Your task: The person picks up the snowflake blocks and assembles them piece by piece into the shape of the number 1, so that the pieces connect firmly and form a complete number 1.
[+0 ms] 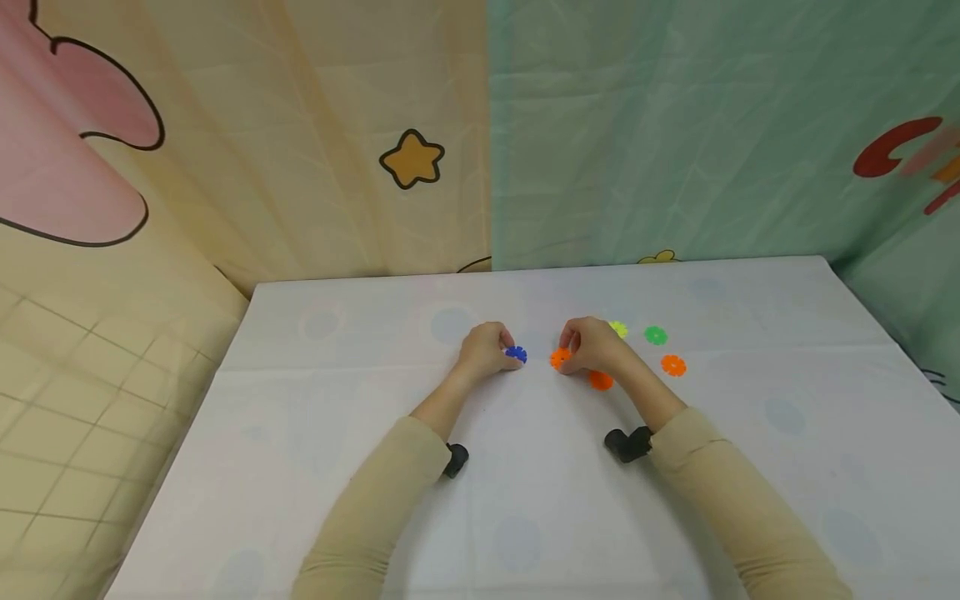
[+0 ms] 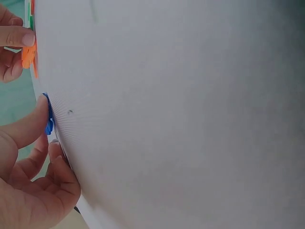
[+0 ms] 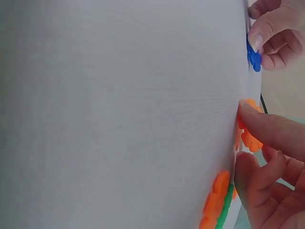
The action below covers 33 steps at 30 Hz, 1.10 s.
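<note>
Between thumb and fingers, my left hand point(image 1: 483, 350) pinches a blue notched plastic disc point(image 1: 518, 354), flower-like in outline, at the tabletop. To its right, my right hand point(image 1: 596, 343) holds an orange notched disc point(image 1: 559, 359) by its edge. A small gap separates the two discs. In the left wrist view the blue disc point(image 2: 49, 114) stands nearly edge-on beside the thumb. The right wrist view shows the orange disc point(image 3: 251, 138) partly covered by the right thumb. Another orange disc point(image 1: 601, 381) lies just below the right hand.
Around the right hand lie a yellow-green disc point(image 1: 618, 328), partly hidden, a green disc point(image 1: 656, 335) and a further orange disc point(image 1: 673, 365). A white cloth covers the table point(image 1: 337, 417). Patterned curtains point(image 1: 360, 100) hang behind its far edge.
</note>
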Motion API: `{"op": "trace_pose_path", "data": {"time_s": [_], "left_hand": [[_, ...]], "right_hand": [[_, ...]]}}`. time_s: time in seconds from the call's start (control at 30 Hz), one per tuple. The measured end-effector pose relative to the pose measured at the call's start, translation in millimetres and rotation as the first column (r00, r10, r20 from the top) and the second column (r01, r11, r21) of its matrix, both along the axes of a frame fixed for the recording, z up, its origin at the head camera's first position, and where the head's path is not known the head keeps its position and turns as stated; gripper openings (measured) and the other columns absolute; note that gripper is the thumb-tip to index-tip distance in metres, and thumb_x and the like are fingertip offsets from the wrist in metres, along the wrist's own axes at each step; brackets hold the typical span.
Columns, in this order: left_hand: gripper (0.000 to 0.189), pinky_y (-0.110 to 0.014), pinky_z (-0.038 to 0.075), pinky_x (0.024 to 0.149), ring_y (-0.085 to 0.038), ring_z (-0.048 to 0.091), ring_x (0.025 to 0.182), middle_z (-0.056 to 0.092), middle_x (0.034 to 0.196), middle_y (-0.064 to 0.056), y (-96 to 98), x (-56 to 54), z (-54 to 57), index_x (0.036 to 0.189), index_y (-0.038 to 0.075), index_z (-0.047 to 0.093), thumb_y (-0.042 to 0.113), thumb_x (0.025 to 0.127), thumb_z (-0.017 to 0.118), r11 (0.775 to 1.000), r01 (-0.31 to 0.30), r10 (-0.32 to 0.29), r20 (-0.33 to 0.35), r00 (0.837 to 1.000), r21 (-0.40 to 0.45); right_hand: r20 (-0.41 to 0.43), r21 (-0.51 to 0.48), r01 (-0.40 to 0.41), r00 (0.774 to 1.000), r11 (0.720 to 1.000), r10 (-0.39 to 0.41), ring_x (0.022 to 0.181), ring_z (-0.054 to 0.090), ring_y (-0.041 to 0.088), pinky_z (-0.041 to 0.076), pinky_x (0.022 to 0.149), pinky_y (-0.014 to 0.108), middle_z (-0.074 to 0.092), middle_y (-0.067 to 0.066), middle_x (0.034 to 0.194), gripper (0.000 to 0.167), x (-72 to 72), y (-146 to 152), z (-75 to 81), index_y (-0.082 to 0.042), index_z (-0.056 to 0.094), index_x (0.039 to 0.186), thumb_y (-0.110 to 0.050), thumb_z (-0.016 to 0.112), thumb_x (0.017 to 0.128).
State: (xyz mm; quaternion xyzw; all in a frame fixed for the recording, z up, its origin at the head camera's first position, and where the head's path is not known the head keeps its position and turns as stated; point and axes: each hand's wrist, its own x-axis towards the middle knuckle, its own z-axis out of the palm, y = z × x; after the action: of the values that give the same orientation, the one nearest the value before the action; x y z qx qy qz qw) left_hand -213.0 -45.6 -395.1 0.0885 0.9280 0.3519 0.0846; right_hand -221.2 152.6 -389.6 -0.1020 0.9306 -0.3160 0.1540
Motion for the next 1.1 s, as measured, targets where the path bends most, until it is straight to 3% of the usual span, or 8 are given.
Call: {"op": "trace_pose_path", "data": {"time_s": [0.2,0.53,0.8,1.1], "left_hand": [[0.027,-0.027,0.042,0.070,-0.019,0.050,0.076,0.056,0.081,-0.007,2.5,1.1,-2.3,0.089,0.000,0.059,0.006,0.072,0.080,0.999,0.036,-0.036,-0.019,0.999,0.010],[0.025,-0.026,0.041,0.067,-0.019,0.050,0.073,0.055,0.078,-0.006,2.5,0.2,-2.0,0.092,0.004,0.059,0.004,0.075,0.077,0.997,0.067,-0.067,0.001,0.998,0.046],[0.018,-0.025,0.044,0.067,-0.018,0.055,0.076,0.060,0.082,-0.007,-1.1,1.4,1.5,0.093,0.002,0.062,0.004,0.079,0.073,0.992,0.069,-0.075,0.057,0.996,0.110],[0.016,-0.019,0.044,0.060,-0.013,0.052,0.068,0.059,0.076,-0.004,-5.2,5.7,8.4,0.092,-0.001,0.067,0.006,0.079,0.073,0.984,0.077,-0.098,0.126,0.987,0.163]], "right_hand": [[0.029,-0.044,-0.008,1.000,0.999,0.009,0.061,0.046,0.019,0.041,0.054,0.025,0.048,0.007,0.073,0.029,1.7,2,-1.7,-0.004,0.057,0.088,-0.005,0.080,0.070],[0.121,-0.214,-0.003,0.992,0.977,0.030,0.058,0.049,0.018,0.045,0.055,0.024,0.049,0.007,0.073,0.020,0.8,11,0.4,0.000,0.058,0.094,-0.001,0.071,0.079],[0.164,-0.264,0.031,0.986,0.964,0.013,0.070,0.051,0.021,0.046,0.063,0.025,0.052,0.009,0.084,0.018,1.7,16,1.0,0.000,0.059,0.100,0.000,0.065,0.083],[0.174,-0.353,0.041,0.985,0.935,0.023,0.072,0.053,0.019,0.051,0.068,0.022,0.054,0.008,0.081,0.024,9.5,19,7.3,0.006,0.060,0.107,0.003,0.064,0.083]]}}
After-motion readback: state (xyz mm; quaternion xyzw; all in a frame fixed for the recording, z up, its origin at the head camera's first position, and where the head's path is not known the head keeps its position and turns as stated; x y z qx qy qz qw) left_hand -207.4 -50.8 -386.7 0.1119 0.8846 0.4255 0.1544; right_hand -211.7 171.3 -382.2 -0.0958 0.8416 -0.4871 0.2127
